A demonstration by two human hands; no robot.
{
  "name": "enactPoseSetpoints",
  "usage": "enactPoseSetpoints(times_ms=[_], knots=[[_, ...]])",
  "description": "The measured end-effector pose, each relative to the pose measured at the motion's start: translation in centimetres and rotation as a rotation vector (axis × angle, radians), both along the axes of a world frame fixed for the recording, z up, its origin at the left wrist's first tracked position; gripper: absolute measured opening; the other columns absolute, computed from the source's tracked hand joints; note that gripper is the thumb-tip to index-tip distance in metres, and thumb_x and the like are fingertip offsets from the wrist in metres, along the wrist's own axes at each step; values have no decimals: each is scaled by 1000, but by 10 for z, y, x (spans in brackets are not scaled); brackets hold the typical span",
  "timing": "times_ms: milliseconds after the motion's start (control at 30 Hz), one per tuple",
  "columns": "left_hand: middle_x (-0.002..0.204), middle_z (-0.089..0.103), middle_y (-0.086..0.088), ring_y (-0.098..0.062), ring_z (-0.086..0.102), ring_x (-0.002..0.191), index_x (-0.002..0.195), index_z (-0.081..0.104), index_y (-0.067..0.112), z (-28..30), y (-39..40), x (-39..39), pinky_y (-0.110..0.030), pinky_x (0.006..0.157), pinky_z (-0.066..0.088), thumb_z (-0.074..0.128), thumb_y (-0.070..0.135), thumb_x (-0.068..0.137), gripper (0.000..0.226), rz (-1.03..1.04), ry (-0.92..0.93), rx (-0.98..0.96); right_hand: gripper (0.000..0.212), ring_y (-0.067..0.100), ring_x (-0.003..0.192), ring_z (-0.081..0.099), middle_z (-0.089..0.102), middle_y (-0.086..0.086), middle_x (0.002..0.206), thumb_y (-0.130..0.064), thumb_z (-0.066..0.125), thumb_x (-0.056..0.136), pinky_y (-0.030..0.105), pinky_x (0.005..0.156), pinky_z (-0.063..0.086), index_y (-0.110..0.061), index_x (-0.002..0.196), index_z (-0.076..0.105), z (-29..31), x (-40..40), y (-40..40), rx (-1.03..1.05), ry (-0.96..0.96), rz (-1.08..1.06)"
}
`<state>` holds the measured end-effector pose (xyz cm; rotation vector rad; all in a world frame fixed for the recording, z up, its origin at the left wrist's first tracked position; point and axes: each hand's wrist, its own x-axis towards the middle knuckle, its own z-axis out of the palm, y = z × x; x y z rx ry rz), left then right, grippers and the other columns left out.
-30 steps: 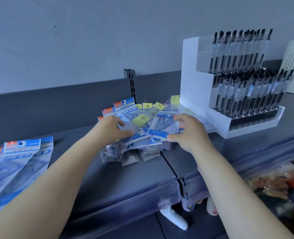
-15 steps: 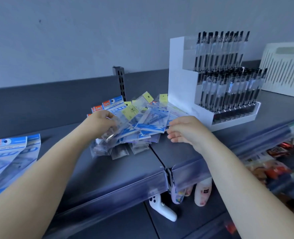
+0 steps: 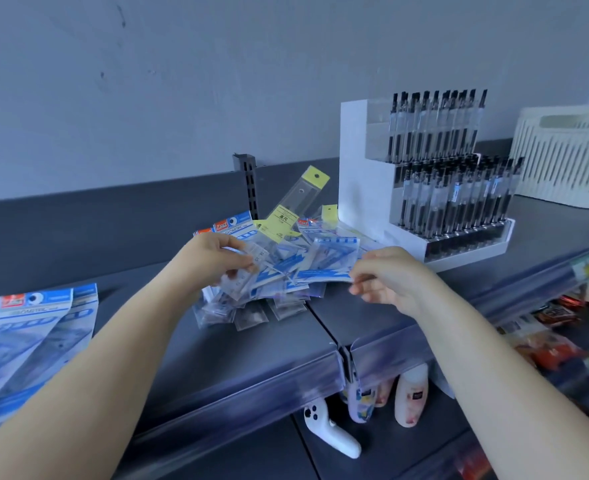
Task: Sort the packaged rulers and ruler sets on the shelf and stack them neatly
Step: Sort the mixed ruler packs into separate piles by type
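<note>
A loose heap of packaged rulers and ruler sets (image 3: 286, 271) lies on the dark shelf (image 3: 237, 355), blue-and-white packs mixed with clear sleeves. My left hand (image 3: 217, 258) pinches a clear ruler sleeve with a yellow label (image 3: 288, 216) and tilts it up out of the heap. My right hand (image 3: 386, 275) pinches the right edge of a blue ruler-set pack (image 3: 331, 261) on top of the heap. A separate fan of long blue ruler sets (image 3: 26, 337) lies at the far left of the shelf.
A white tiered pen display (image 3: 424, 188) full of black pens stands just right of the heap. A cream slotted basket (image 3: 563, 157) sits at the far right. Bottles (image 3: 410, 396) and a white game controller (image 3: 324, 431) are on the lower shelf.
My left hand has lifted the yellow-labelled clear ruler sleeve so it tilts up from the heap. My right hand has shifted to the right edge of the top blue pack.
</note>
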<state>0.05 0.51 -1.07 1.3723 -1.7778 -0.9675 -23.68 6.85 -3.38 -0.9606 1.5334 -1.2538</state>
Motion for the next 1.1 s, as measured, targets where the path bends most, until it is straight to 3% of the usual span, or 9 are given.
enactPoseSetpoints(times_ms=[100, 200, 400, 567, 800, 1100], knots=[[67, 72, 2, -11, 50, 51, 81, 58, 16, 4, 6, 2, -23, 51, 34, 64, 7, 86, 12, 16, 63, 25, 9, 19, 52, 52, 49, 9, 69, -2, 56, 84, 19, 36, 41, -4, 92, 52, 4, -8, 6, 37, 103, -12], [68, 73, 0, -8, 55, 45, 76, 56, 17, 7, 17, 1, -21, 48, 37, 63, 6, 87, 17, 16, 146, 69, 34, 23, 60, 60, 53, 12, 80, -4, 63, 86, 26, 43, 53, -9, 110, 39, 0, -9, 6, 42, 27, -1], [71, 74, -2, -12, 65, 47, 74, 50, 17, 10, 50, 5, -14, 38, 42, 62, -1, 86, 24, 6, 308, 137, 36, 19, 57, 58, 58, 15, 84, 13, 61, 81, 21, 44, 54, -4, 111, 48, -3, -5, 5, -81, -197, -1], [69, 74, 1, -9, 66, 49, 82, 53, 14, 6, 80, 26, -17, 43, 48, 61, -1, 86, 17, 99, 407, 100, 16, 18, 63, 61, 60, 12, 80, 10, 56, 86, 19, 48, 54, -2, 96, 56, 5, 3, 20, -153, -168, 110], [74, 70, -4, -6, 62, 45, 76, 52, 15, -1, 141, 80, -13, 36, 40, 62, 1, 86, 20, 329, 465, 7, 24, 19, 74, 65, 66, 12, 99, 6, 57, 86, 21, 49, 53, -3, 108, 59, 10, 74, 37, -310, -257, 295], [73, 74, -5, -12, 66, 50, 76, 48, 15, 0, 208, 162, -16, 37, 44, 63, 1, 85, 23, 523, 485, -61, 19, 17, 75, 65, 67, 10, 97, 4, 58, 87, 20, 51, 53, -4, 104, 59, 15, 177, 47, -270, -293, 547]])
